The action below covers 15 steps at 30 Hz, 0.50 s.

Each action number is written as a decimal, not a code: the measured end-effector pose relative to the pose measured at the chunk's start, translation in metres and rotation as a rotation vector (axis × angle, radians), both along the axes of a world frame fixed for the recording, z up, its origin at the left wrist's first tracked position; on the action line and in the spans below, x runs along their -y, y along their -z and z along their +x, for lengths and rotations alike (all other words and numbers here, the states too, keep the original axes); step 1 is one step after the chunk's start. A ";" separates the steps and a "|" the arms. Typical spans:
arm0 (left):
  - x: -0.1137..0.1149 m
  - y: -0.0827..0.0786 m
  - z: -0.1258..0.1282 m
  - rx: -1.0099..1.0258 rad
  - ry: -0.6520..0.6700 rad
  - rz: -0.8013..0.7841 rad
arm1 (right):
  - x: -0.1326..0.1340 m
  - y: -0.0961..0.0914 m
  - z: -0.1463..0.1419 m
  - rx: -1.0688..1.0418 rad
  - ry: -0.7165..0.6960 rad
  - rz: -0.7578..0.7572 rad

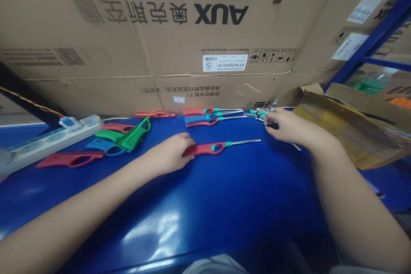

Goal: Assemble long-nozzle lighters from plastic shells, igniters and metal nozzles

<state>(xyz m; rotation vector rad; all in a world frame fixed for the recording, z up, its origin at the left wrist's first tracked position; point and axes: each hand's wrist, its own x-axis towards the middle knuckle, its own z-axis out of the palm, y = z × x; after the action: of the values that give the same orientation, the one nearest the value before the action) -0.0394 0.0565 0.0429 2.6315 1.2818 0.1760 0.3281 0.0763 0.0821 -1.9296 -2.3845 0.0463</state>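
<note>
My left hand [171, 153] is closed around the handle end of a red long-nosed lighter [210, 148] that lies flat on the blue table [205, 205], its metal tube pointing right. My right hand [285, 126] rests further right, fingers curled over a small pile of metal tubes with green tips [260, 114]; what it grips is hidden. Three finished lighters [208, 117], red and blue, lie side by side behind the held one.
Loose handle shells in red, green and blue [120, 139] lie at the left, beside a white power strip [48, 139]. Large cardboard boxes [192, 34] wall off the back. A yellow-lined carton [346, 124] and blue shelving [379, 34] stand at the right.
</note>
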 end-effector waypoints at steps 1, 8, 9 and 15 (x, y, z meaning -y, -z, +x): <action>-0.009 0.001 -0.001 0.009 -0.013 0.016 | -0.001 0.002 0.002 0.005 0.010 -0.052; -0.061 0.012 -0.001 0.081 -0.113 0.108 | -0.002 0.009 0.003 0.019 0.137 -0.414; -0.064 0.014 -0.001 0.094 -0.124 0.118 | -0.003 0.009 0.002 0.021 0.151 -0.429; -0.072 0.020 -0.001 0.134 -0.135 0.157 | -0.005 0.008 0.004 0.034 0.186 -0.452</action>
<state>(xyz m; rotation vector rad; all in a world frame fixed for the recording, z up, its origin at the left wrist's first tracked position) -0.0405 0.1283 0.0231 2.6070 1.4544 0.4846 0.3319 0.0808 0.0738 -2.3433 -2.3550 0.5932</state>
